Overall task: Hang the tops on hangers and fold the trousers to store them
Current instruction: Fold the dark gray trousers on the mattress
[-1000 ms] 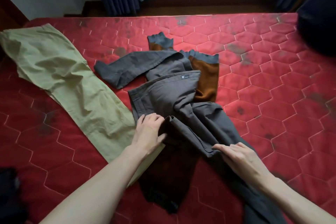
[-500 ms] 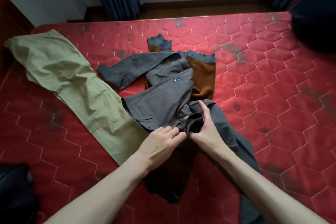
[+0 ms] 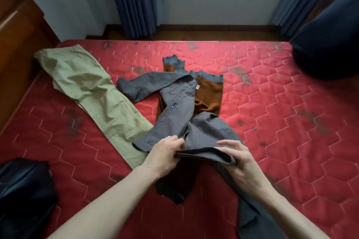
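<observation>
The grey trousers (image 3: 180,122) lie in the middle of the bed (image 3: 291,122), and their long axis runs from the far side toward the person: one leg end points to the far left, the body comes down the middle, and another part trails off to the near right under the right forearm. The left hand (image 3: 165,154) pinches the near edge of the grey cloth with curled fingers, and the right hand (image 3: 240,158) grips the same raised fold from the other side, its thumb under the cloth and its fingers arched over it; between both grips the fold is lifted a little off the bed. Partly under the grey trousers lies a brown garment (image 3: 208,95) with blue-grey cuffs that point away from the person. On the left the green trousers (image 3: 93,91) are spread flat on a diagonal, from the far left corner toward the hands, and their near end touches the grey cloth. A dark cloth (image 3: 172,184) lies under the hands. The right half of the bed is bare red quilted mattress, with open room up to its far edge. A dark bundle (image 3: 25,196) sits at the near left, and a dark blue cushion (image 3: 328,40) at the far right. Behind the bed stand a pale wall and blue curtains (image 3: 132,0), and a wooden panel (image 3: 17,44) closes the left side.
</observation>
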`<state>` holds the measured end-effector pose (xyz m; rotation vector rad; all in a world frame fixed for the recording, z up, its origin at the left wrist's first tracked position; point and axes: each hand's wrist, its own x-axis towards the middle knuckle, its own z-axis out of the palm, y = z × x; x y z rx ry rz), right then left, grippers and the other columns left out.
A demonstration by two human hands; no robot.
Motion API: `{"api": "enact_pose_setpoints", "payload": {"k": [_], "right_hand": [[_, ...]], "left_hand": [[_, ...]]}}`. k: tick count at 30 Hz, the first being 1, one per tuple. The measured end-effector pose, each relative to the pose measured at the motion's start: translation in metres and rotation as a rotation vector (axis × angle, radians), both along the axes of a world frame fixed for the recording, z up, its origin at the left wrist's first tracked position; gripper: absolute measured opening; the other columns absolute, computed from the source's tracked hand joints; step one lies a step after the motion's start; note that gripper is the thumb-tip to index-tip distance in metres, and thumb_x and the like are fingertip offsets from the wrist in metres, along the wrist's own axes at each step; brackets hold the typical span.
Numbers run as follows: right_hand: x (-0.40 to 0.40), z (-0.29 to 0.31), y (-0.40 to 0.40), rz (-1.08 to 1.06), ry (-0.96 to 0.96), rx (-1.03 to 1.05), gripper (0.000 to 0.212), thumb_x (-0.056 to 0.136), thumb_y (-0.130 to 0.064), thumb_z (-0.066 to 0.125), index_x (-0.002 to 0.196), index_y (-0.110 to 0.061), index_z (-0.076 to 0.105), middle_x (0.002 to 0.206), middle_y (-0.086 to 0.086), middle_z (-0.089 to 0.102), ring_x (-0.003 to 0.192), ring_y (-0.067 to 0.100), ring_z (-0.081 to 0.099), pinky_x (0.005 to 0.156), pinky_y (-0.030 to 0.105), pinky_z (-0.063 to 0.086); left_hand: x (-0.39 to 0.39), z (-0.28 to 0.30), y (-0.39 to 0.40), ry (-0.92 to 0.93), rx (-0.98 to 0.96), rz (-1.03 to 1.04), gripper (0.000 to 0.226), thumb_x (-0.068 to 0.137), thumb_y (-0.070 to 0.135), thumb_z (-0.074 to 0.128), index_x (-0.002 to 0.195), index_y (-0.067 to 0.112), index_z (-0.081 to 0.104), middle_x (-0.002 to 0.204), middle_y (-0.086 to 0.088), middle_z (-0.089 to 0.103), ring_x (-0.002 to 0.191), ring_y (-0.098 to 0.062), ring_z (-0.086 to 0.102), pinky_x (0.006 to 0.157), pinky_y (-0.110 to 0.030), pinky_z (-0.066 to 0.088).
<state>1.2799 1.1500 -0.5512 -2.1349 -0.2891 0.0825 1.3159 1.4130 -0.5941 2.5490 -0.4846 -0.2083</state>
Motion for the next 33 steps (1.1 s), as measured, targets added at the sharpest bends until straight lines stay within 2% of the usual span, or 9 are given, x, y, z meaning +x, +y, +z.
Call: {"api": "enact_pose_setpoints", "payload": {"k": [5,8,10,14,17,22,25,29,33], "right_hand": [[-0.033,0.034,-0.011,0.052,0.074,0.229,0.038,0.090,0.013,0.073,0.110,-0.019,0.079,0.100,-0.013,0.078,0.093,-0.001,0.069,0.082,0.018,0.050],[-0.049,0.059,-0.019,0.019,0.050,0.333,0.043,0.090,0.011,0.069,0.110,-0.025,0.080,0.099,-0.004,0.079,0.091,0.007,0.071,0.077,0.029,0.058],[-0.058,0.079,-0.028,-0.030,0.020,0.416,0.031,0.090,-0.003,0.071,0.105,-0.029,0.081,0.089,-0.006,0.077,0.080,0.004,0.066,0.068,0.026,0.056],[-0.070,0.123,-0.053,-0.148,-0.037,0.445,0.018,0.090,-0.016,0.079,0.089,-0.033,0.082,0.074,-0.014,0.073,0.069,-0.005,0.061,0.062,0.012,0.050],[-0.079,0.154,-0.069,-0.218,-0.038,0.431,0.018,0.088,-0.022,0.071,0.089,-0.034,0.083,0.075,-0.012,0.075,0.068,-0.006,0.064,0.061,0.012,0.050],[-0.092,0.195,-0.080,-0.359,-0.043,0.482,0.016,0.094,-0.024,0.071,0.096,-0.034,0.084,0.084,-0.007,0.080,0.075,-0.001,0.069,0.064,0.015,0.054],[-0.098,0.221,-0.083,-0.392,-0.026,0.476,0.017,0.099,-0.021,0.071,0.096,-0.033,0.083,0.086,-0.009,0.079,0.076,0.000,0.067,0.066,0.016,0.054],[-0.101,0.261,-0.094,-0.438,-0.076,0.437,0.014,0.100,-0.029,0.072,0.090,-0.029,0.080,0.077,-0.012,0.071,0.073,0.003,0.058,0.063,0.023,0.050],[-0.102,0.303,-0.103,-0.472,-0.142,0.466,0.029,0.096,-0.041,0.073,0.081,-0.017,0.073,0.069,-0.016,0.059,0.067,0.004,0.048,0.058,0.028,0.043]], "left_hand": [[-0.019,0.011,-0.009,-0.213,0.001,0.191,0.023,0.075,0.009,0.082,0.085,0.021,0.066,0.094,0.002,0.055,0.088,-0.026,0.056,0.076,-0.041,0.046],[-0.033,0.020,-0.019,-0.122,-0.091,0.304,0.038,0.080,0.008,0.077,0.101,0.026,0.050,0.100,0.005,0.053,0.081,-0.031,0.061,0.071,-0.049,0.051],[-0.042,0.027,-0.015,0.007,-0.123,0.348,0.048,0.081,0.022,0.080,0.114,0.031,0.046,0.100,0.010,0.064,0.084,-0.032,0.067,0.071,-0.047,0.054],[-0.054,0.051,0.007,0.127,-0.126,0.362,0.011,0.084,0.033,0.076,0.090,0.025,0.072,0.086,0.004,0.065,0.093,-0.032,0.066,0.077,-0.044,0.053],[-0.057,0.080,0.022,0.090,-0.068,0.382,0.009,0.090,0.026,0.078,0.083,0.023,0.073,0.080,0.005,0.051,0.093,-0.033,0.059,0.080,-0.044,0.050],[-0.064,0.167,0.046,0.087,-0.038,0.385,0.035,0.093,0.026,0.071,0.074,0.051,0.053,0.070,0.015,0.061,0.068,-0.004,0.057,0.056,-0.025,0.037],[-0.071,0.234,0.055,0.075,-0.038,0.408,0.034,0.091,0.024,0.076,0.069,0.040,0.054,0.065,0.013,0.061,0.062,0.000,0.056,0.055,-0.028,0.036],[-0.088,0.318,0.063,0.030,-0.269,0.439,0.029,0.081,0.013,0.087,0.064,0.027,0.069,0.056,0.015,0.064,0.053,0.002,0.057,0.055,-0.020,0.043],[-0.122,0.382,0.060,0.066,-0.660,0.538,0.017,0.075,0.006,0.090,0.088,0.012,0.082,0.086,-0.004,0.081,0.080,-0.013,0.078,0.071,-0.020,0.060]]}}
